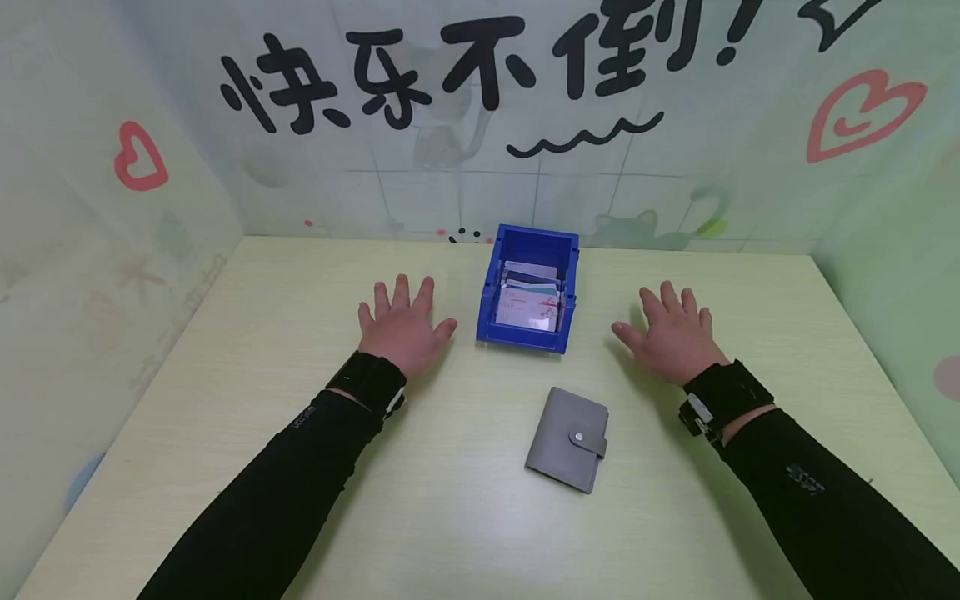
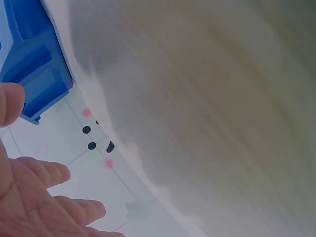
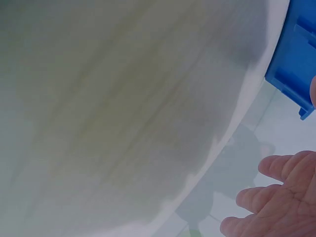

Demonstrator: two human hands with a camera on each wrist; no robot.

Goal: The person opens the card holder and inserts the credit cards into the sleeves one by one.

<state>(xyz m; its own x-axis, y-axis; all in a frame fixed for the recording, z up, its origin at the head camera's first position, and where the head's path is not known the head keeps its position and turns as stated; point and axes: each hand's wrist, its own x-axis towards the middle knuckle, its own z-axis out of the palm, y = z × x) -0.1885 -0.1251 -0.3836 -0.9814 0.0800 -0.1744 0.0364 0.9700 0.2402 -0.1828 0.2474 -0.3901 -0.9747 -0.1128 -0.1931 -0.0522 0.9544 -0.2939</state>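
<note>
In the head view, a blue plastic bin (image 1: 519, 337) sits on the worktop (image 1: 420, 525) near its far edge, between the two hands, with a stack of cards (image 1: 527, 308) leaning inside. The cards look loose, so drawing one out could bring its neighbours along or tip them over. A sideways knock from either thumb might slide the bin. The grey snap-strap wallet (image 1: 562, 433) lies nearer the person, its strap (image 1: 594, 444) apparently fastened; tugging the cover without releasing the snap would probably drag the whole wallet. The left hand (image 1: 405, 329) and right hand (image 1: 675, 337) are spread wide, both empty, apart from bin and wallet.

In the left wrist view, the fingers are extended and hold nothing; the bin shows beyond the thumb.

In the right wrist view, the fingers are likewise spread and empty, with the bin past the thumb. Whether either hand touches the worktop, I cannot tell.
</note>
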